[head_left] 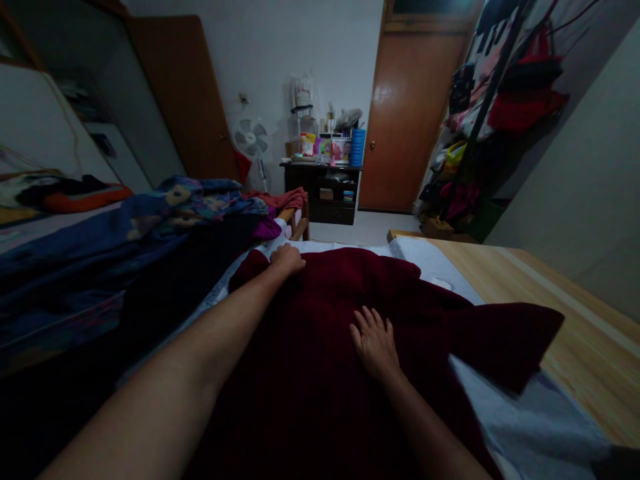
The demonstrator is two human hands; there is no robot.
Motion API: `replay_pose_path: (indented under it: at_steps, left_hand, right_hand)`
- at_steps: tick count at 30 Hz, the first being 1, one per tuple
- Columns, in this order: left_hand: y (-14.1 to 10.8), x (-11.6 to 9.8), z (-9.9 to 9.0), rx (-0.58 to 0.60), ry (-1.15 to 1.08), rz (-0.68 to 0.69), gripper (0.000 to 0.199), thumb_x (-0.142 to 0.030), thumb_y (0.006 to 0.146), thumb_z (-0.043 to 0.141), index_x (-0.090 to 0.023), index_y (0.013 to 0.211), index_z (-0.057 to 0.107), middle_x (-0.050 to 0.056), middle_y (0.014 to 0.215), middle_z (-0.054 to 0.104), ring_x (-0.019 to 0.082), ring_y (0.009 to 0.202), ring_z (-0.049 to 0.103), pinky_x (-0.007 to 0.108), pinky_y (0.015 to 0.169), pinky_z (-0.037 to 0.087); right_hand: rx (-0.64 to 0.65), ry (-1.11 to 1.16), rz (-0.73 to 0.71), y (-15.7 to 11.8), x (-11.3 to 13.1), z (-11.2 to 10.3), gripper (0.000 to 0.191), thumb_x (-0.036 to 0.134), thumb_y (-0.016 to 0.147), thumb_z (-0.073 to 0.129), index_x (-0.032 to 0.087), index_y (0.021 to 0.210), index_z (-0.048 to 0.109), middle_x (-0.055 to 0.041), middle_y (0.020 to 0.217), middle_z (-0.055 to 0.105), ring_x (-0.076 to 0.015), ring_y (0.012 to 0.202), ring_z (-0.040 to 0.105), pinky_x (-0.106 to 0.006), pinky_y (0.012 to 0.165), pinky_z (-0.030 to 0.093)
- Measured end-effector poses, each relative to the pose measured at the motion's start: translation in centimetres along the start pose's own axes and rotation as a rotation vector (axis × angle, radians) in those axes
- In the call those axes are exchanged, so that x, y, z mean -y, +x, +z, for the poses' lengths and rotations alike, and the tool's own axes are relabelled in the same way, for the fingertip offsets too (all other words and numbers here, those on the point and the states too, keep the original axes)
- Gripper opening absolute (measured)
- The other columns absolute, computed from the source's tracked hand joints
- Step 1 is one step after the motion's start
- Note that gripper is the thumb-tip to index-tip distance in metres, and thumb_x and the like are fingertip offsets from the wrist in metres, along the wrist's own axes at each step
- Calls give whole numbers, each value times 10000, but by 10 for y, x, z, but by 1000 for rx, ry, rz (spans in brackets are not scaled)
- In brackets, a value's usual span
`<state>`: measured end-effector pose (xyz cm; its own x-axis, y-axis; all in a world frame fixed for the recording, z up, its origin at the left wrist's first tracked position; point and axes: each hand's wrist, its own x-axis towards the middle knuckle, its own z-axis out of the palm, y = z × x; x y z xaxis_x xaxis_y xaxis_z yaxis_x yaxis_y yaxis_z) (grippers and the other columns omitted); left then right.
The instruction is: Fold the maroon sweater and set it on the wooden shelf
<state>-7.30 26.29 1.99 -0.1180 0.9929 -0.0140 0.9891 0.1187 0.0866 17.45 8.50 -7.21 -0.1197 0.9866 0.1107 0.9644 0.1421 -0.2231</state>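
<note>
A dark red top [320, 360] lies spread out in front of me, with one wide sleeve [515, 333] reaching to the right. My left hand [287, 257] is at its far left part, fingers curled closed on the fabric beside a bunched bit of cloth. Flat on the middle of the top rests my right hand [375, 339], its fingers spread and holding nothing. Under the garment is a pale grey-blue cloth [530, 413], which shows along the far edge and at the right.
A light wooden surface [565, 293] runs along the right. Patterned blue bedding [150, 220] and dark cloth are heaped at the left. Farther back stand a fan [251, 139], a black cabinet [320, 193] and a brown door [413, 120]. Bags [530, 93] hang at the right.
</note>
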Motion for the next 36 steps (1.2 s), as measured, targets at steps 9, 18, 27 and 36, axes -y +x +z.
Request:
replay_pose_path:
  at_steps: [9,18,27,36]
  left_hand:
    - [28,3,41,16,-286,-155,876,-548,741,640,-95,1405,290,257,1332,513,330,1194,543,388,915,450]
    - [37,-7,29,214,-553,91,403,-285,698,668,-136,1072,647,59,936,732,233,844,683,285,714,502]
    - [-31,-35,15,-25,-23,739,350,-190,714,580,-285,1036,681,67,1076,652,268,1078,573,371,938,418]
    - [-39,-46,18,195,43,389,646,-649,751,516,-193,1208,487,155,1104,653,338,996,628,419,802,492]
  right_hand:
    - [16,2,-15,5,0,-1,508,448,957,310,203,1357,505,-97,1453,442,-293,1336,377,-464,1090,262]
    - [-168,97,-77,108,-48,-106,302,309,899,454,164,1083,646,-102,1082,671,-212,997,609,-289,884,420]
    - [205,131,245,196,-133,-111,399,312,945,376,71,1040,679,-159,1038,692,-209,893,652,-267,748,455]
    - [547,90,237,209,-151,-95,240,330,713,693,124,828,737,-66,766,708,-200,720,652,-279,647,484]
